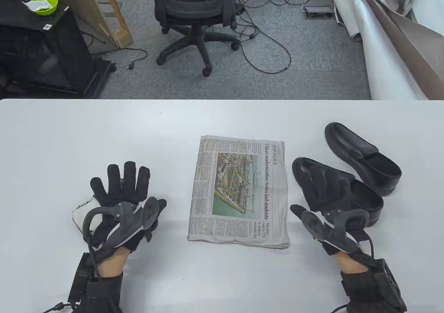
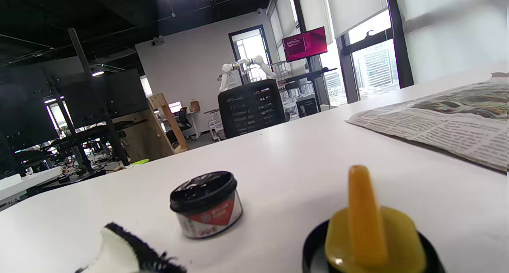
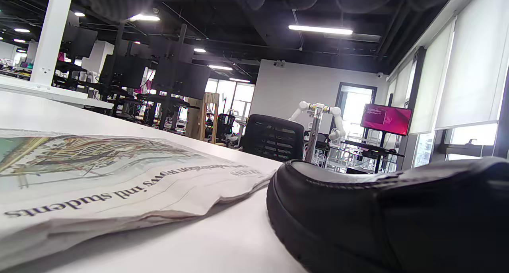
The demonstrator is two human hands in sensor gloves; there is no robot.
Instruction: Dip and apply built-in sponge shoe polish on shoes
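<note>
Left of the newspaper (image 1: 239,191) lay the left hand (image 1: 121,195), fingers spread flat, gripping nothing | beneath it sat the polish jar (image 2: 206,204) and yellow sponge applicator (image 2: 372,241) | right of the newspaper, the right hand (image 1: 326,202) rested spread over the near shoe (image 1: 360,195) | second shoe (image 1: 364,157) just beyond.

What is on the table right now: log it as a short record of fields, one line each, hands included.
centre: folded printed newspaper, lying flat
right side: two black leather slip-on shoes, near one and far one
left side: small round black-lidded polish tin, upright, lid on; yellow sponge applicator with an upright handle on a black round base; white cloth partly under the left hand
left hand: fingers spread, holding nothing
right hand: fingers spread above the near shoe; contact unclear
</note>
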